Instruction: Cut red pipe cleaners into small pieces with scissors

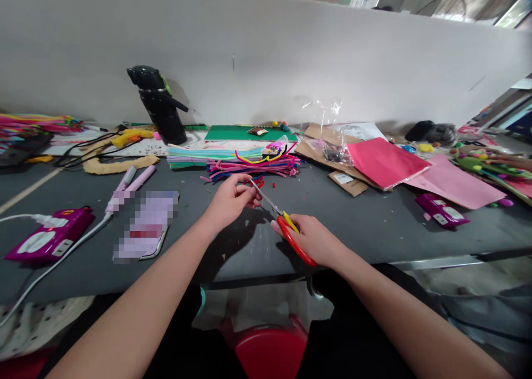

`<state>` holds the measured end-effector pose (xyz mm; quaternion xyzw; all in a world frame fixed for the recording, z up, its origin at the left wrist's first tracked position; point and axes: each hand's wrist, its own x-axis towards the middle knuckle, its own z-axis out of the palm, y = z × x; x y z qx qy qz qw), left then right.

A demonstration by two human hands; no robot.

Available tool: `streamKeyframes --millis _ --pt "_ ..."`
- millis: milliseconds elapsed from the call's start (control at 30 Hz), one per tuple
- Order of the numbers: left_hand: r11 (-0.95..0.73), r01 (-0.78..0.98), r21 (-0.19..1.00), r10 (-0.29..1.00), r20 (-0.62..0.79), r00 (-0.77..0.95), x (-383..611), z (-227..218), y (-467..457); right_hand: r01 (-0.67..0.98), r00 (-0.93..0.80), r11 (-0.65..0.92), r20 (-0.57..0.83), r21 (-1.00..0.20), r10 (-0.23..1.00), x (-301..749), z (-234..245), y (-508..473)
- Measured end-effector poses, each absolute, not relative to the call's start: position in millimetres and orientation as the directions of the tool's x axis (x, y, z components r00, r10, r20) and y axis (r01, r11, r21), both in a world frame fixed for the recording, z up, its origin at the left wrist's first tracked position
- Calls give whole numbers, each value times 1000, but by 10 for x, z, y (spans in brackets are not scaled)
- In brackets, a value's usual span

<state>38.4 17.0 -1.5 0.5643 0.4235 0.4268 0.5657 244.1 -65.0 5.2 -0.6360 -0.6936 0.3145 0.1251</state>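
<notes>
My right hand grips a pair of scissors by their red and yellow handles. The blades point up and to the left, with the tips at the fingers of my left hand. My left thumb and fingers are drawn together in a pinch; whatever they hold is too small to make out. Just behind those fingers lie small red pieces on the dark table. Beyond them rests a stack of fuzzy pipe cleaners in pink, blue and pale green.
Left of my hands are a phone, a pink hair-iron-like tool and a purple power strip. A black thermos stands behind. Pink sheets, a cardboard piece and another purple power strip lie right.
</notes>
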Motion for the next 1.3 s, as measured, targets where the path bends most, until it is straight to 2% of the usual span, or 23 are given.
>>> streamKeyframes --millis 167,433,600,1300 --pt "-58 137 989 946 11 323 361 -57 181 777 -146 -26 -221 -628 964 2451 52 -653" --pt "-117 182 976 943 52 328 347 -52 169 729 -186 -28 -238 -683 953 2414 78 -659" --pt "-166 200 966 936 91 341 340 -25 157 702 -222 3 -214 -713 951 2426 59 -662" --pt "-164 182 969 938 96 333 371 -13 151 649 -260 16 -203 -760 944 2431 16 -664"
